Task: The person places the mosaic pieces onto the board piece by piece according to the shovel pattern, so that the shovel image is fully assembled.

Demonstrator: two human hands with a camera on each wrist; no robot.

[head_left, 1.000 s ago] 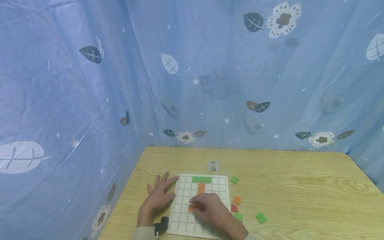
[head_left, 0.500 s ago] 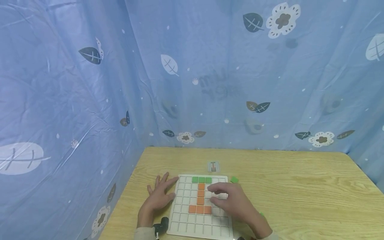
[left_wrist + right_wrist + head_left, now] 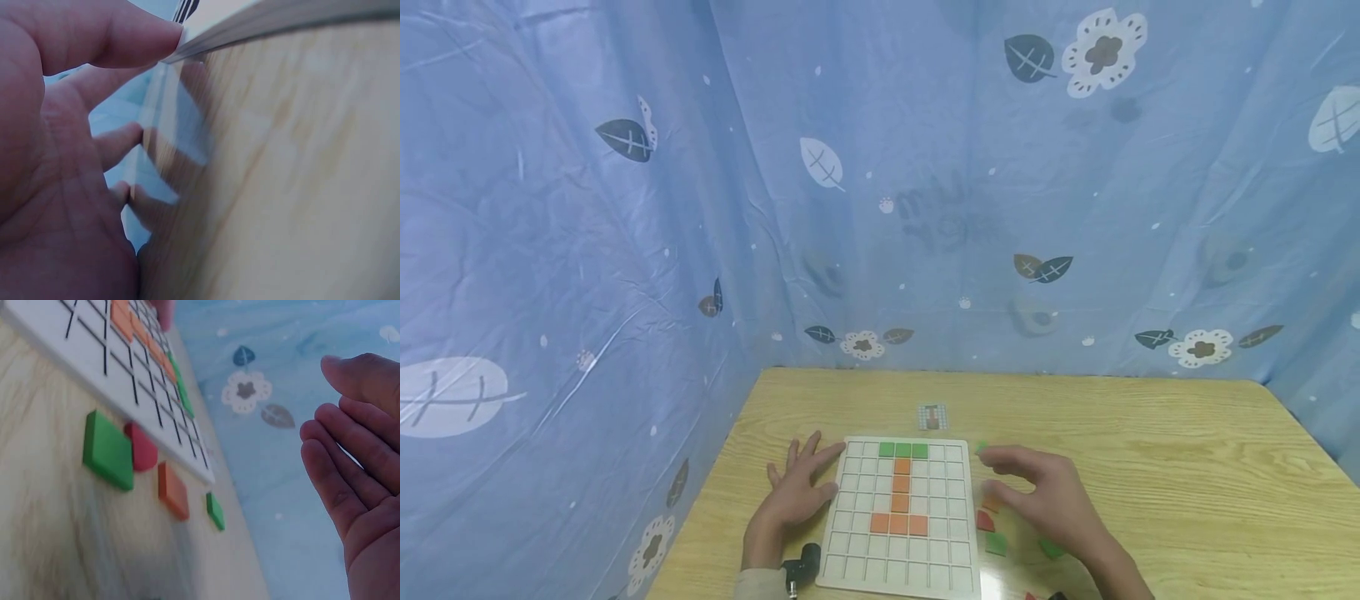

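Note:
A white grid board (image 3: 850,546) lies on the wooden table. Three green square tiles (image 3: 903,451) sit in its top row, an orange column (image 3: 901,484) runs below them, and an orange row (image 3: 898,524) crosses the column's foot. My left hand (image 3: 797,496) rests at the board's left edge, fingers spread, the thumb touching the rim in the left wrist view. To the right of the board hovers my right hand (image 3: 1052,496), holding nothing. Near it lie an orange tile (image 3: 173,492), a red rounded piece (image 3: 142,447) and green tiles, one (image 3: 109,450) beside the red piece.
A small pattern card (image 3: 933,417) lies behind the board. A black object (image 3: 802,567) is by my left wrist. Another green tile (image 3: 1051,548) is partly hidden under my right arm. A blue patterned curtain (image 3: 940,208) hangs behind the table (image 3: 1180,467).
My right hand has left the orange tiles on the board and moved right, past the board's edge. The full bottom orange row now shows. My left hand stays in place.

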